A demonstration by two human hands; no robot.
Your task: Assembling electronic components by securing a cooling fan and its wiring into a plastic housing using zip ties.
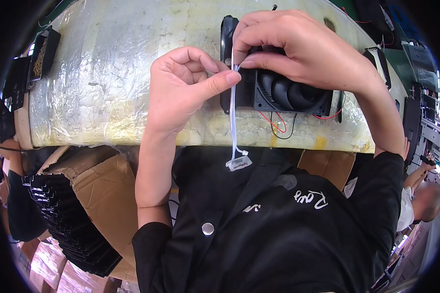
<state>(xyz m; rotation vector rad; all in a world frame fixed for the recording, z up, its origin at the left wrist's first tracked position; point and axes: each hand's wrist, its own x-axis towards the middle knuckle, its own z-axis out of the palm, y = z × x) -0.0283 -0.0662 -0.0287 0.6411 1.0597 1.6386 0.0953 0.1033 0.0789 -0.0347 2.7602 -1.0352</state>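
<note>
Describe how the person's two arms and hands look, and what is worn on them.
Both hands, the left hand and the right hand, are bare: no gloves, rings or watch show. The forearms are uncovered too. Short black sleeves end near the elbows, part of a black top with a round metal snap button.

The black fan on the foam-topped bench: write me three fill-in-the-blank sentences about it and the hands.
1. The right hand rests on top of the black ____.
2. The left hand pinches a thin ____ cable tie between thumb and finger.
3. A small ____ hangs at the tie's lower end.
4. Red and ____ wires loop out below the fan.

Missing words: fan; white; tag; black
</note>
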